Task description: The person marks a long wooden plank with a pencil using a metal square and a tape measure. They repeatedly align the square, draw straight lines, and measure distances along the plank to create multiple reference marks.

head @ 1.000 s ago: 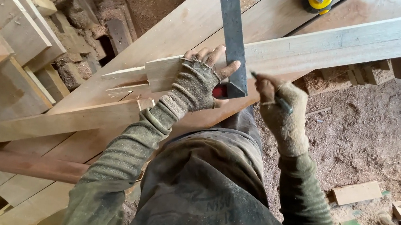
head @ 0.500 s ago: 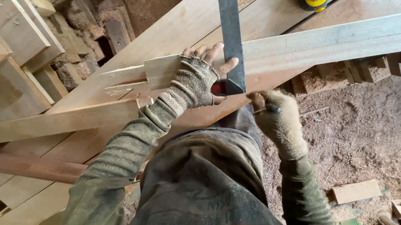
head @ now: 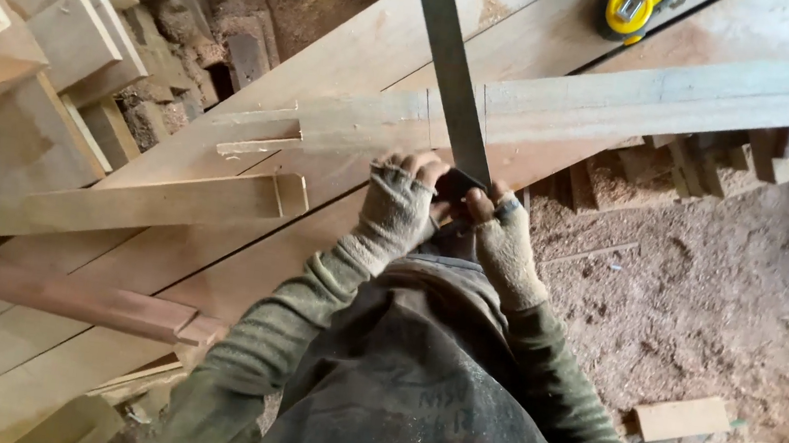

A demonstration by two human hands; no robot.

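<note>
Holding the square: both hands meet at the near end of the steel square, at the near edge of the boards, just in front of the person's chest.
Left hand: the left hand, in a dusty fingerless glove, has its fingers curled closed over the square's dark stock, fingertips on top.
Right hand: the right hand, gloved alike, is closed too, thumb side touching the stock from the right; whether it also pinches a pencil I cannot tell.
Which hand is nearer: both touch the stock, the left covering more of it.
Long axis of the square: the blade runs straight away from the fingers, up the frame and leaning slightly left, out past the top edge.
What it crosses: the blade lies across a pale plank, roughly at right angles to it.
Plank: its long axis runs left to right, rising to the right; its left end is cut into slim tenon tongues.
Beneath: wide boards slanting the same way carry the plank.
Farther off: a yellow tape measure sits on the boards, well apart from both hands, right of the blade.
Left side: a loose batten and a reddish beam lie near the left sleeve, not touching the square.
Right side: sawdust floor with offcuts.
In the way: nothing lies on the blade between the fingers and the plank.
</note>
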